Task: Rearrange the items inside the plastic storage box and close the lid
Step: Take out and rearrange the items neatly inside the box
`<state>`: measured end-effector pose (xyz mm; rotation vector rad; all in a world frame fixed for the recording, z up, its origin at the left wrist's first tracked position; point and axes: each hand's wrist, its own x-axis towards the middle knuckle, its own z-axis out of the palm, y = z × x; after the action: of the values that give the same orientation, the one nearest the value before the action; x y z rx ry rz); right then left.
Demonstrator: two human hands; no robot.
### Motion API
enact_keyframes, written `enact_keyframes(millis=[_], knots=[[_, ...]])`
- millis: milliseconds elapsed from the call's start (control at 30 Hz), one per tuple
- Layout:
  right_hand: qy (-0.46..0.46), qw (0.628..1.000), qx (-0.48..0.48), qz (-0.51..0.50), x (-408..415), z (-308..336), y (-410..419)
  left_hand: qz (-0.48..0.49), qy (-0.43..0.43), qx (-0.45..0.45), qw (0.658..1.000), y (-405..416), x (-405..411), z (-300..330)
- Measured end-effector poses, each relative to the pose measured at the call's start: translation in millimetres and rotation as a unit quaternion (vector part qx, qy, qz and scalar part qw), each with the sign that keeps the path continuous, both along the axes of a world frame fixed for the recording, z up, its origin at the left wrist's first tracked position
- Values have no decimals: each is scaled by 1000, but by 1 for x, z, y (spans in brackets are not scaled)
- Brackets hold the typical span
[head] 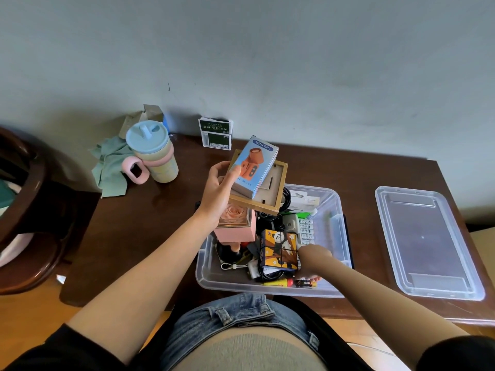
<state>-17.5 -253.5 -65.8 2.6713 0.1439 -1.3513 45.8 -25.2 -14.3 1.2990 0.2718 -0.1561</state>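
Observation:
The clear plastic storage box (338, 231) sits on the brown table, full of small items. Above its far left corner my left hand (218, 190) grips a blue mini fan box (253, 167) together with a wooden picture frame (270, 199). Under that hand stands a pink rose gift box (235, 226). My right hand (313, 261) reaches down into the box beside a panda-printed cube (280, 249); its fingers are low among the items near a battery (305, 283) and a glue tube (277, 283), and I cannot tell whether they hold anything. The clear lid (426, 242) lies flat to the right.
A pastel lidded cup (155, 152) with a pink handle and a green cloth (111, 167) stand at the back left. A green and white carton (216, 133) leans against the wall. A dark wooden chair (24, 204) is at the left. Cables lie tangled inside the box.

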Motion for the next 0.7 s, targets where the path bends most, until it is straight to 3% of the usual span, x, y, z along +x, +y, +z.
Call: enact_keyframes(millis=[300,467,567,700], knots=[[53,998,-25,-23,-4,-2,7,2,-1,3,1000,1,1,-2],[63,997,10,-43,-4,-3,5,0,-2,9,1000,1,0,-2],[89,980,101,-145,-2,0,0,0,-3,9,1000,0,0,-2],[107,924,222,-293,2,12,-5,2,-4,1,1000,0,0,-2]])
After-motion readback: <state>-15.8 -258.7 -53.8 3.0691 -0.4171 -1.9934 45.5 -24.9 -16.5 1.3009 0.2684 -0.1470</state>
